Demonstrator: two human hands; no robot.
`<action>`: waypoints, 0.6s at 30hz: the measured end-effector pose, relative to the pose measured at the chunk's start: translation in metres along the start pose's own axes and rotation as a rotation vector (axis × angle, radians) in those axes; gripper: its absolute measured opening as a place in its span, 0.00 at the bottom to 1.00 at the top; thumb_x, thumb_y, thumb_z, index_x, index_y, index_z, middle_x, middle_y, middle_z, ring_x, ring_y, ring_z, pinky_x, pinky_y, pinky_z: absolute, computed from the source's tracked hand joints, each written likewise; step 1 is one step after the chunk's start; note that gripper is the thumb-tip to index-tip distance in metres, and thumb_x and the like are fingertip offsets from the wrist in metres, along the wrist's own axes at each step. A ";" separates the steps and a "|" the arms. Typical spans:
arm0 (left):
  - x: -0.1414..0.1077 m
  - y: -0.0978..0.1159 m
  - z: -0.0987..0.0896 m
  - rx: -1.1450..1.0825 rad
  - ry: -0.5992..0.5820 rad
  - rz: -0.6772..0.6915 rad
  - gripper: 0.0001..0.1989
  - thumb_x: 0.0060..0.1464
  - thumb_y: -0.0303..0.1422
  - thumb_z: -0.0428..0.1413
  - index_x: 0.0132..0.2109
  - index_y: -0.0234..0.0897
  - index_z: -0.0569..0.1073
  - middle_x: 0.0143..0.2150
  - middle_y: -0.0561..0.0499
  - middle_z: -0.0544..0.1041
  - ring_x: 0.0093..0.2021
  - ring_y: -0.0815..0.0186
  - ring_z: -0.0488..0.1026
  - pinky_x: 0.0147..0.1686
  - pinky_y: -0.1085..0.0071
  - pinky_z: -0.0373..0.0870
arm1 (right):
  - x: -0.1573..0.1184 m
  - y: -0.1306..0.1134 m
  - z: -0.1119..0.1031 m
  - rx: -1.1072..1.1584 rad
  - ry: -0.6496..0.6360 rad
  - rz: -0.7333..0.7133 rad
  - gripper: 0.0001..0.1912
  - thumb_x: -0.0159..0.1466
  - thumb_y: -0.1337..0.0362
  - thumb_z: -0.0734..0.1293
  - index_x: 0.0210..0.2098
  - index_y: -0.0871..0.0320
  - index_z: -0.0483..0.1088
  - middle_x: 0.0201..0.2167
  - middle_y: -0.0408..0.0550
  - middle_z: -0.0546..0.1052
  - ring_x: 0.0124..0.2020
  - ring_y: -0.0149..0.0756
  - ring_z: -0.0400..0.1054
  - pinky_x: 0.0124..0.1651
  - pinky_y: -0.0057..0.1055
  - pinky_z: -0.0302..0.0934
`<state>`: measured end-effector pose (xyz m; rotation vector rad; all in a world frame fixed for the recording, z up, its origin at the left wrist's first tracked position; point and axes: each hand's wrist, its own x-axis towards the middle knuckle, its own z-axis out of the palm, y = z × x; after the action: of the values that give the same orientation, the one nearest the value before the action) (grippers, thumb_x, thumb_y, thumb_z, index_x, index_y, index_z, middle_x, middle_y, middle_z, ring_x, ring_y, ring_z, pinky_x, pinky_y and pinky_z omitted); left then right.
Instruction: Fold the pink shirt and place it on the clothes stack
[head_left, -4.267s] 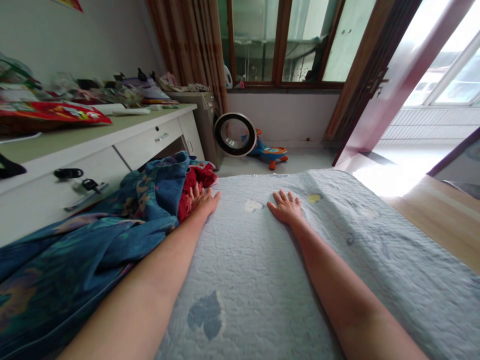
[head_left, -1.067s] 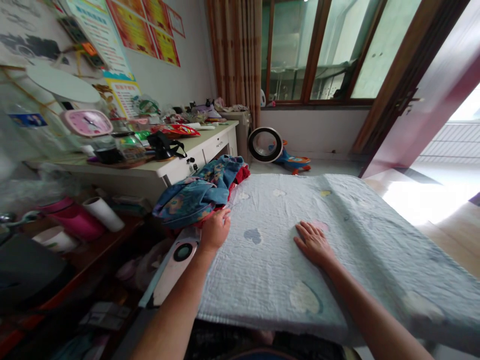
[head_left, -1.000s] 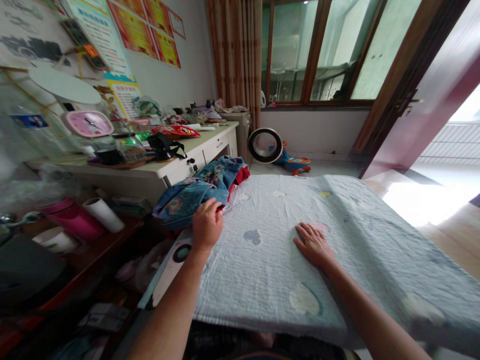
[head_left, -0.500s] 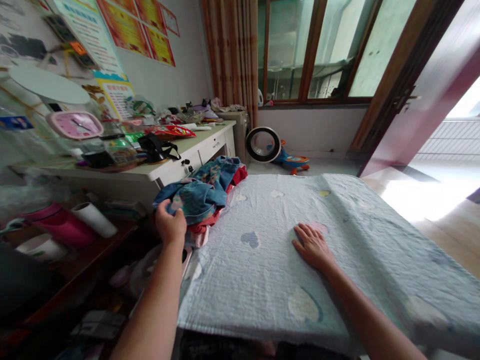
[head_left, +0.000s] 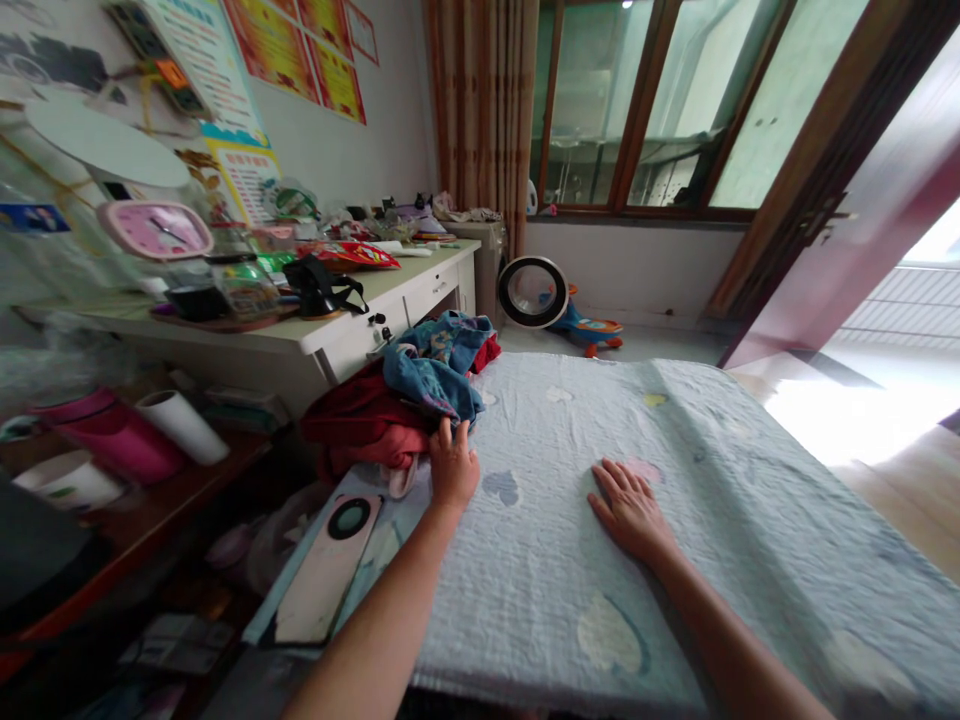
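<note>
My left hand (head_left: 454, 472) is closed on the near edge of a blue denim garment (head_left: 431, 365) with a flowery pattern. Part of its grip is hidden behind the fingers. Under and left of the denim lie red clothes (head_left: 367, 425), bunched at the left edge of the table. My right hand (head_left: 630, 508) rests flat, fingers spread, on the light blue cloth with heart shapes (head_left: 540, 570) that covers the table. A pale smartphone (head_left: 330, 565) with a round dark camera ring lies back up near my left forearm.
A desk (head_left: 390, 300) crowded with jars, packets and a pink clock (head_left: 161, 230) stands on the left. Below it, a shelf holds a pink bottle (head_left: 109, 430) and a white roll (head_left: 184, 425). Past the table are a round fan-like ring (head_left: 532, 292) and a blue-orange toy (head_left: 589, 325).
My left hand has moved right, carrying the near part of the denim garment with it. More red clothing and the smartphone now show. My right hand has stayed on the cloth.
</note>
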<state>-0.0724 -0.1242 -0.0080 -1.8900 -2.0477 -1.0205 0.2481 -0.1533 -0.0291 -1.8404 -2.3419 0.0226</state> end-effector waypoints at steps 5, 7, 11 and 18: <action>-0.008 -0.005 0.011 -0.173 0.108 0.033 0.28 0.53 0.20 0.49 0.62 0.31 0.64 0.67 0.32 0.55 0.67 0.47 0.56 0.63 0.50 0.58 | 0.014 -0.006 -0.022 -0.033 -0.132 -0.009 0.26 0.68 0.54 0.57 0.61 0.57 0.65 0.64 0.59 0.64 0.65 0.54 0.57 0.61 0.51 0.54; -0.007 -0.005 0.011 -0.261 0.158 0.057 0.31 0.54 0.20 0.47 0.66 0.30 0.58 0.68 0.32 0.56 0.69 0.50 0.54 0.65 0.51 0.56 | 0.031 -0.020 -0.039 -0.033 -0.259 0.012 0.21 0.64 0.56 0.62 0.54 0.58 0.70 0.57 0.61 0.70 0.56 0.56 0.65 0.54 0.51 0.59; -0.004 -0.010 0.008 -0.402 0.232 0.031 0.38 0.55 0.21 0.46 0.71 0.27 0.44 0.65 0.31 0.63 0.67 0.54 0.60 0.64 0.55 0.60 | 0.080 -0.083 -0.060 0.243 -0.196 -0.185 0.21 0.65 0.56 0.63 0.55 0.59 0.69 0.56 0.60 0.71 0.55 0.52 0.66 0.57 0.49 0.57; -0.003 -0.020 -0.004 -0.478 0.187 -0.032 0.41 0.53 0.19 0.43 0.71 0.29 0.37 0.63 0.35 0.69 0.65 0.60 0.64 0.62 0.58 0.63 | 0.157 -0.210 -0.031 1.078 -0.028 -0.067 0.47 0.53 0.49 0.74 0.65 0.55 0.52 0.60 0.56 0.66 0.61 0.48 0.61 0.58 0.44 0.62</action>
<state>-0.0917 -0.1286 -0.0139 -1.8680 -1.8495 -1.7479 0.0139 -0.0551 0.0433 -1.1809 -1.7631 1.0601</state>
